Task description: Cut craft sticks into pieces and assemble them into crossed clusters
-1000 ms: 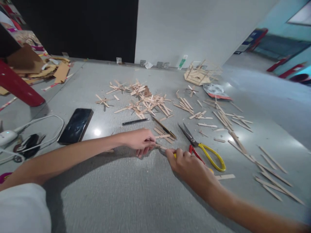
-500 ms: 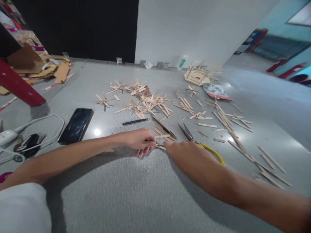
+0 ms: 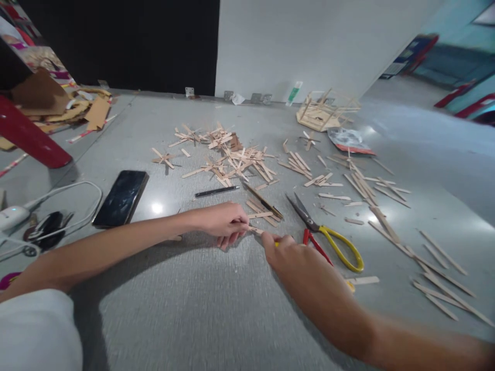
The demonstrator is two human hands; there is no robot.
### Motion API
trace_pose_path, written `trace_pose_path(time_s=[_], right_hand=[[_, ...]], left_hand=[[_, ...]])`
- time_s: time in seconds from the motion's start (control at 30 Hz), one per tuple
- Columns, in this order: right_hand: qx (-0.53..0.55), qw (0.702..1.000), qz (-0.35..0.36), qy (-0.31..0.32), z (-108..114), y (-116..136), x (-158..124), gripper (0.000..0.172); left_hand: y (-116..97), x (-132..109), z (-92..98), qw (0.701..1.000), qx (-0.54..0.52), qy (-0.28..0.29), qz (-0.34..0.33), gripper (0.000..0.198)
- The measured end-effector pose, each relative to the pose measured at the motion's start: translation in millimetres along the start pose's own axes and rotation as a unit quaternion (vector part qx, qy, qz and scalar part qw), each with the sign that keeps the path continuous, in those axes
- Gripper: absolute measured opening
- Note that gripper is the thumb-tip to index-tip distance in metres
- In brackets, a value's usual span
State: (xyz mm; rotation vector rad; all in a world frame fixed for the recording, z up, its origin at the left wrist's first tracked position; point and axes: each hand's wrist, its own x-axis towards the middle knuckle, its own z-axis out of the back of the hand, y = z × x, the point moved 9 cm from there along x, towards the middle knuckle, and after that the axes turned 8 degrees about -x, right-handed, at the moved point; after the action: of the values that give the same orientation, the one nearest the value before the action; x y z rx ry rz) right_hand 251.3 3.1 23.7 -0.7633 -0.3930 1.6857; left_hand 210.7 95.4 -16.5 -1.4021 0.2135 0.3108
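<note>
My left hand (image 3: 229, 222) is closed on one end of a thin wooden stick (image 3: 255, 230). At the stick's other end is my right hand (image 3: 280, 247), its fingers curled, with a bit of yellow showing between them; what it grips is mostly hidden. Just beyond both hands lie several loose sticks (image 3: 260, 208) and a brown-and-black cutter-like tool (image 3: 263, 201). Yellow-handled scissors (image 3: 323, 228) lie with blades apart to the right of my right hand. Red handles (image 3: 315, 245) show between the scissors and my right hand.
A phone (image 3: 121, 198), white cable and black pen (image 3: 217, 191) lie to the left. Piled sticks (image 3: 247, 159) cover the middle; more are scattered right. A stick frame (image 3: 325, 113), glue tube (image 3: 294, 94) and plastic packet (image 3: 350, 141) stand or lie near the wall.
My right hand has moved slightly down, uncovering the scissors' yellow handles and the red handles. Yellow now shows at its fingers. My left hand has barely moved.
</note>
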Motion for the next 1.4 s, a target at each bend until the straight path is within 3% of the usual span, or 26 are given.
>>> trace_pose_path(time_s=[0.13, 0.23, 0.33, 0.43, 0.57, 0.63, 0.73, 0.9, 1.0, 1.07, 1.17, 1.23, 1.4], right_hand=[[0.038, 0.998, 0.055, -0.003, 27, -1, 5, 0.029], [0.059, 0.996, 0.067, -0.008, 32, -7, 9, 0.029], [0.076, 0.995, 0.060, 0.001, 22, -14, 11, 0.030], [0.060, 0.998, 0.029, 0.000, -1, -15, 9, 0.029], [-0.008, 0.992, -0.036, -0.119, -19, -9, -1, 0.025], [-0.041, 0.986, -0.053, -0.151, -21, -4, -5, 0.025], [-0.055, 0.991, -0.046, -0.114, -15, -2, -3, 0.025], [0.035, 0.999, -0.020, -0.024, 3, -6, 4, 0.032], [0.044, 0.997, -0.052, -0.044, -3, -12, 5, 0.028], [0.062, 0.991, -0.075, -0.087, -12, -18, 2, 0.022], [0.141, 0.973, -0.107, -0.152, -24, -33, -3, 0.019], [0.212, 0.949, -0.115, -0.203, -24, -43, -9, 0.026], [0.299, 0.888, -0.134, -0.323, -11, -53, -29, 0.033]], left_hand=[[0, 0, -0.7, 1.000, -0.011, 0.002, 0.000, 0.038], [1, 0, -1.0, 1.000, -0.013, 0.004, 0.006, 0.036], [2, 1, -0.9, 1.000, -0.013, 0.004, 0.003, 0.036], [2, 1, -0.5, 1.000, -0.017, 0.002, 0.002, 0.036], [2, 1, -1.3, 1.000, -0.017, 0.002, 0.001, 0.039], [2, 1, -1.5, 1.000, -0.019, -0.001, 0.002, 0.040], [3, 1, -0.5, 1.000, -0.014, -0.007, 0.008, 0.041], [1, -1, 1.1, 1.000, -0.001, 0.001, 0.006, 0.040], [2, -1, -0.5, 1.000, -0.003, 0.001, 0.020, 0.040], [1, -1, -0.4, 0.999, 0.007, -0.026, 0.024, 0.039], [-17, -6, 8.8, 0.984, 0.065, -0.154, -0.053, 0.033], [-33, -17, 11.1, 0.956, 0.112, -0.241, -0.121, 0.028], [-56, -43, 2.7, 0.873, 0.215, -0.364, -0.243, 0.021]])
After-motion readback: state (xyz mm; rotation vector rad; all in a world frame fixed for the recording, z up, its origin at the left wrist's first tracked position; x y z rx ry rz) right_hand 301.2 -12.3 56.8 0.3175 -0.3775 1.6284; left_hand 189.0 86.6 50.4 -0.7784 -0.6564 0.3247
